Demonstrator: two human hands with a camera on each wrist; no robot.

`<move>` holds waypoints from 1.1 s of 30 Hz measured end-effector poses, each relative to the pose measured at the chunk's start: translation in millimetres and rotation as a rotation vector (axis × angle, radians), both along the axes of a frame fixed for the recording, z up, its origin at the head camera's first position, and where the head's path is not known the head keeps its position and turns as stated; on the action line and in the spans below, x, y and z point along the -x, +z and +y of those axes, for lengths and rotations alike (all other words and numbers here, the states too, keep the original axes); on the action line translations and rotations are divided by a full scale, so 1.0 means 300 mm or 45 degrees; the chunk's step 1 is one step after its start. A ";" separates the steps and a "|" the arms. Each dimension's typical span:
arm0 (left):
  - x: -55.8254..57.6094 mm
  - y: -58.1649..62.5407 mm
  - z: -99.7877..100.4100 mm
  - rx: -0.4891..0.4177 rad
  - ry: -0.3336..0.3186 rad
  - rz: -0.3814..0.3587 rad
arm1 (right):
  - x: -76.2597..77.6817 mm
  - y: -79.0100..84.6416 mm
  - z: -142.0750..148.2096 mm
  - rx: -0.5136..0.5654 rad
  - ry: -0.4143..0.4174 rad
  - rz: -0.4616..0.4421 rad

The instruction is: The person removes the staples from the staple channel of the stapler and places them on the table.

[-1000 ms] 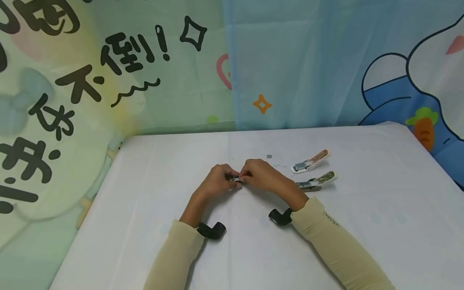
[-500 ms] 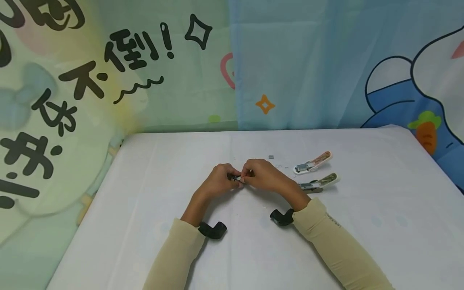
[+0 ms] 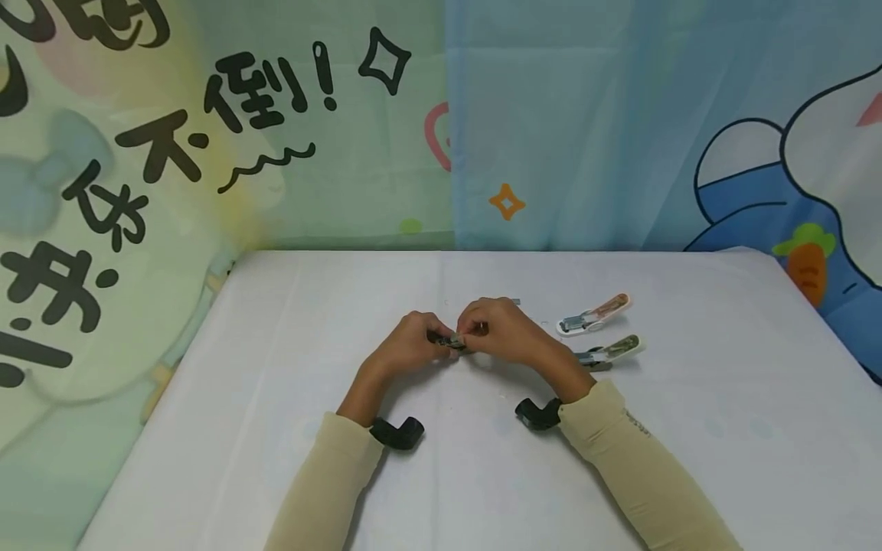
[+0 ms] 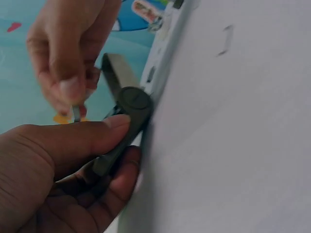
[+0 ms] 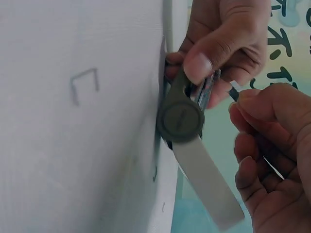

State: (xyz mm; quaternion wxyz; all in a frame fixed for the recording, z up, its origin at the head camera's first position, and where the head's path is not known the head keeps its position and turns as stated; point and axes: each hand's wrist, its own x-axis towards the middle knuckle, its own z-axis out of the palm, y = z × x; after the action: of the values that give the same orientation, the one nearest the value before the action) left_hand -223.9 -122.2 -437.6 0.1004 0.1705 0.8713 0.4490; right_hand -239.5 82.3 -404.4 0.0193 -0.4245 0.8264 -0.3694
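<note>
My left hand [image 3: 411,342] grips a small dark green stapler [image 5: 181,120] between thumb and fingers, close over the white table. Its pale metal arm [image 4: 122,73] is swung out at an angle from the round pivot. My right hand [image 3: 498,330] is beside it, thumb and fingertips pinching a short, shiny strip [image 5: 234,91] that looks like staples. In the right wrist view the strip stands just off the stapler's open channel. The left fingers hide the rear end of the stapler.
Two more staplers lie to the right, one with an orange-brown top [image 3: 594,315] and one with a green top [image 3: 613,352]. Loose staples [image 5: 85,80] are scattered on the white tabletop [image 3: 482,474]. A small grey piece [image 3: 515,301] shows behind my right hand. A printed curtain [image 3: 551,138] hangs behind.
The stapler has tilted slightly in my left hand, and more of it shows between the hands. My right hand has shifted a little and partly covers the grey piece. The head view has moved slightly.
</note>
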 end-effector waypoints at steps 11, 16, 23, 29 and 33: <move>0.010 -0.009 -0.041 -0.015 -0.061 -0.046 | 0.036 -0.005 0.065 0.119 -0.085 0.065; 0.013 0.007 -0.071 -0.004 -0.132 -0.058 | 0.061 -0.032 0.143 0.064 -0.229 -0.005; 0.013 0.019 -0.083 -0.007 -0.175 -0.068 | 0.069 -0.055 0.198 -0.091 -0.238 -0.127; 0.008 0.028 -0.083 -0.005 -0.153 -0.085 | 0.072 -0.050 0.198 -0.224 -0.178 -0.189; 0.005 0.029 -0.084 0.006 -0.149 -0.086 | 0.067 -0.053 0.216 -0.268 -0.179 -0.181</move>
State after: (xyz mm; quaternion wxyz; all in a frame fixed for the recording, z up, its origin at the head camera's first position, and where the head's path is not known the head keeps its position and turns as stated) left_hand -225.5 -147.3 -428.9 0.1560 0.2058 0.8570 0.4459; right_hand -259.7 147.0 -420.2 0.0963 -0.3342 0.8848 -0.3100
